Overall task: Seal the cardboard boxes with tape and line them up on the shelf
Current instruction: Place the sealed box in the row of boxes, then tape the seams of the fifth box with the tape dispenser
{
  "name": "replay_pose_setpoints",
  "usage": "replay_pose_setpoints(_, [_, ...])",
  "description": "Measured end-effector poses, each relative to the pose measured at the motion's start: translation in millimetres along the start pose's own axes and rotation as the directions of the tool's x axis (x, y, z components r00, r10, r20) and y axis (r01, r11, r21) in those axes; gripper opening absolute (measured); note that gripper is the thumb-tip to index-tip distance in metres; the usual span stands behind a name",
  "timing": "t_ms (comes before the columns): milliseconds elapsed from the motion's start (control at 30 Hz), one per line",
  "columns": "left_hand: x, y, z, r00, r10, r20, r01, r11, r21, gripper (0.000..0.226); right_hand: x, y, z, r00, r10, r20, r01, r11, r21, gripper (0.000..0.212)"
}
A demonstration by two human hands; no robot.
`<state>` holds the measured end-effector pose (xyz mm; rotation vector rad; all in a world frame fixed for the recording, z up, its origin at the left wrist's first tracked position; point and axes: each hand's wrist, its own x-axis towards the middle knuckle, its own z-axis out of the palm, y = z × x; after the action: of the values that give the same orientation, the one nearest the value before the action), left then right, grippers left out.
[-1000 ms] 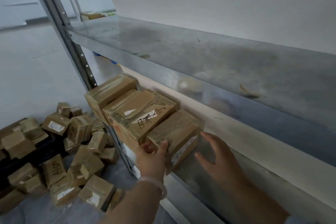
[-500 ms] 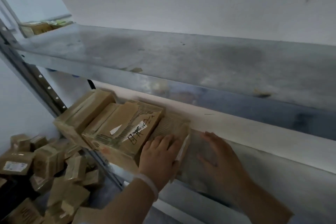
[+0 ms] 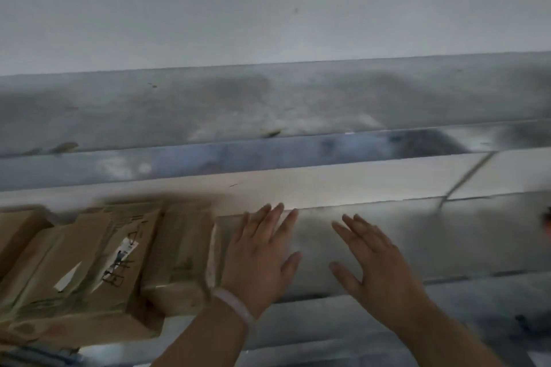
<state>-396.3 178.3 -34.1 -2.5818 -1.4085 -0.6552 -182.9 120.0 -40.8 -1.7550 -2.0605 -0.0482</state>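
Cardboard boxes (image 3: 125,292) stand side by side at the lower left of the frame on the lower metal shelf (image 3: 447,232), all softened by motion blur. The rightmost box (image 3: 179,253) is plain brown. The labelled box (image 3: 98,262) to its left carries a white sticker with black handwriting too blurred to read. A third box (image 3: 15,235) is cut off by the left edge. The left hand (image 3: 262,256), in the lower centre, lies flat just beside the rightmost box with fingers straight and spread, grasping nothing; whether it touches the box cannot be told. A pale wristband (image 3: 235,305) circles that wrist. The right hand (image 3: 378,265), further right and apart from the boxes, is likewise flat and released, its fingers fanned over bare shelf. Across the middle of the frame runs the upper metal shelf (image 3: 268,104), grey and smudged, with a white wall (image 3: 268,3) filling the top.
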Motion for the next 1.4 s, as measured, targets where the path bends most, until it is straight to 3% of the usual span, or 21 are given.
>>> replay_pose_setpoints(300, [81.9,204.2,45.3,0.943,0.307,-0.129,-0.328,0.922,-0.204,0.059,-104.6,152.2,-103.7,0.949,0.272,-0.158,-0.294,0.946,-0.139,0.062])
replay_pose_setpoints(400, [106.6,283.5,60.0,0.92,0.361,-0.155,-0.389,0.891,-0.233,0.058,-144.6,210.6,-145.1,0.904,0.361,-0.23,-0.404,0.898,-0.175,0.061])
replay_pose_setpoints(733, [186.0,494.6,103.0,0.839,0.501,-0.213,-0.544,0.751,-0.374,0.057,-237.2,369.6,-240.3,0.774,0.572,-0.27,-0.626,0.753,-0.202,0.069])
replay_pose_setpoints(1000, [266.2,585.8,163.0,0.796,0.563,-0.222,-0.597,0.671,-0.44,0.055,-239.6,492.2,-247.9,0.684,0.674,-0.279,-0.728,0.654,-0.205,0.072])
replay_pose_setpoints(1233, [335.3,626.3,218.8,0.783,0.617,-0.082,-0.584,0.682,-0.44,0.056,-178.1,602.9,-254.5,0.627,0.73,-0.271,-0.778,0.603,-0.175,0.071])
replay_pose_setpoints(1400, [373.4,648.2,243.3,0.806,0.592,-0.012,-0.525,0.704,-0.479,0.062,-143.3,669.2,-265.1,0.52,0.801,-0.297,-0.845,0.533,-0.042,0.074])
